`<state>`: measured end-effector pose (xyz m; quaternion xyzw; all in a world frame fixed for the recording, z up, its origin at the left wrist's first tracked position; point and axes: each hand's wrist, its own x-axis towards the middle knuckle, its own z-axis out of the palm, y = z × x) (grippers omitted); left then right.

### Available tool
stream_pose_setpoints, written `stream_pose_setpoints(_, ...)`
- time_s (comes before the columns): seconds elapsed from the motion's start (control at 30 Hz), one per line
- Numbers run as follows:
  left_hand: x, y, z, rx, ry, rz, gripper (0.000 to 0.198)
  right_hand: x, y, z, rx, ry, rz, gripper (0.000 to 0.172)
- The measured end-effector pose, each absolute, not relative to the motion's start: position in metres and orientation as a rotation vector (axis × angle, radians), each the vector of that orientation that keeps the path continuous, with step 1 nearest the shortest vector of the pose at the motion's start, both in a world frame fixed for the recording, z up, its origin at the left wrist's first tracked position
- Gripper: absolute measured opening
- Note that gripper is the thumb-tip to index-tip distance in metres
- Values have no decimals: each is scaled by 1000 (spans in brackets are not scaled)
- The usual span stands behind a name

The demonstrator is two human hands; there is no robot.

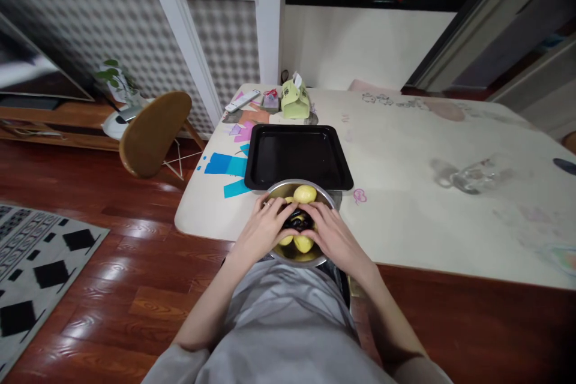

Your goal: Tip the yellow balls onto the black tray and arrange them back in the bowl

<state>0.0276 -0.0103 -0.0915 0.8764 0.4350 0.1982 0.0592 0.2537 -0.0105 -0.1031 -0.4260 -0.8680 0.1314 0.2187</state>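
A bowl point(294, 260) of produce point(305, 194) is seen at the near edge of the tabletop point(396, 222), left hand point(269, 223) and right hand point(332, 229) over it from either side. Directly behind lies a tray point(297, 153); beyond that, by the far edge, a tissue pack point(296, 104), with a remote control point(243, 101) to its left at the far left corner. A mug point(472, 180) lies well apart, on the right half. Past the left edge stands a chair point(155, 137).
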Motion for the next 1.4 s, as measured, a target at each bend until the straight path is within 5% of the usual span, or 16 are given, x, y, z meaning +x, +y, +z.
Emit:
stream_pose_setpoints(0.17,26,-9,-94,2656,1315,601,45,256,-12,-107,-1183,-2453,316,67)
stream_pose_setpoints(0.43,26,-7,-97,2660,1288,645,35,247,-9,-100,-1169,-2420,267,41)
stream_pose_setpoints(0.97,20,-4,-91,2054,1223,959,30,247,13,-87,-1105,-2346,377,27)
stream_pose_setpoints(1.23,-6,57,-111,1846,1357,1288,35,223,114,-63,-888,-2512,621,24)
stream_pose_setpoints(1.4,-11,88,-130,2146,1790,1021,28,176,180,-82,-1024,-2725,720,20)
